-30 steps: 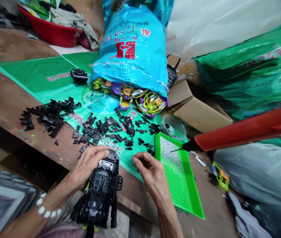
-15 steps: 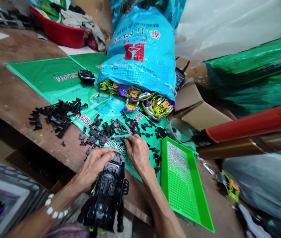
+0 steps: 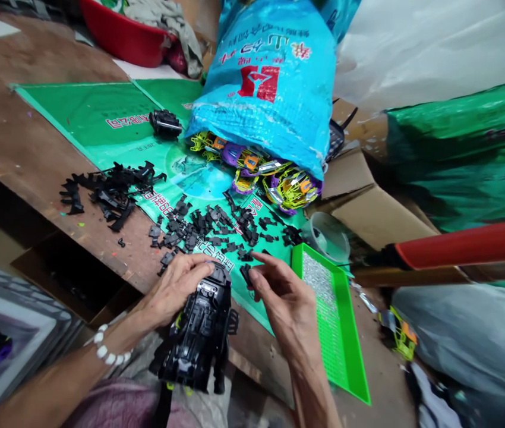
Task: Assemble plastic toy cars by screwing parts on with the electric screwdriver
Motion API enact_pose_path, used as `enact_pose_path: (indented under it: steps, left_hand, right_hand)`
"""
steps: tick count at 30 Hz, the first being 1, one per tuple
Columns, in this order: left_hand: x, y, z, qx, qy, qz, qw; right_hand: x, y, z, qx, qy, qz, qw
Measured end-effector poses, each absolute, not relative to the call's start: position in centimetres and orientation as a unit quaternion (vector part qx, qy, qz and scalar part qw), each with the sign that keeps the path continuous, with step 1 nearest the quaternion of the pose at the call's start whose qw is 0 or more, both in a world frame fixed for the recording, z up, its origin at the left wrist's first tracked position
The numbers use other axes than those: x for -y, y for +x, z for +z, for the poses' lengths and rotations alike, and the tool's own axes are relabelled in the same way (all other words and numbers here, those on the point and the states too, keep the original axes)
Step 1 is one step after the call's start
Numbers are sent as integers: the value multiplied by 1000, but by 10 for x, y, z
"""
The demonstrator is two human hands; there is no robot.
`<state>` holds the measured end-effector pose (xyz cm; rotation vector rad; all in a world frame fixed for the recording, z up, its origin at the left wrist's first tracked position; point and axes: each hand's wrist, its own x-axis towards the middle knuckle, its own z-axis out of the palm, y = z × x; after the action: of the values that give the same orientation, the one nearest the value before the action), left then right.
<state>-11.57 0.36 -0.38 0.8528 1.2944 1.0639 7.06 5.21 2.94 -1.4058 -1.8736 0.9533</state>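
My left hand (image 3: 181, 288), with a white bead bracelet on its wrist, is closed on the front end of a black toy car chassis (image 3: 201, 324). The chassis lies underside up over the table's near edge, bits of yellow-green showing at its side. To its right, my right hand (image 3: 286, 303) pinches a small black plastic part (image 3: 246, 274) between thumb and fingers, the other fingers curled loosely. Just beyond both hands, several similar small black parts (image 3: 203, 223) lie scattered on a green printed sack sheet (image 3: 208, 178).
A green tray (image 3: 341, 333) of small silvery pieces, probably screws, stands at right beside a clear tub (image 3: 326, 235). A red-handled tool (image 3: 466, 244) juts in from the right. Behind are a blue sack (image 3: 261, 89) spilling toy car bodies, longer black parts (image 3: 114, 190) and a red basin (image 3: 128, 35).
My right hand has drawn back from the pile toward the right, bringing a small black part. My left hand keeps its hold on the chassis. The view has shifted slightly.
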Motion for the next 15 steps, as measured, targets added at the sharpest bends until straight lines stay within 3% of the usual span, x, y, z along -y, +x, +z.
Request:
enact_pose_path:
  steps: [5,15]
  left_hand:
    - [-3,-114,-6,-536,379,467,592]
    - [-4,-112,-10,-544,433,459,553]
  right_hand:
    - [-35,78,48,652,-506,469,315]
    - [-27,75,81,777,-360,418,303]
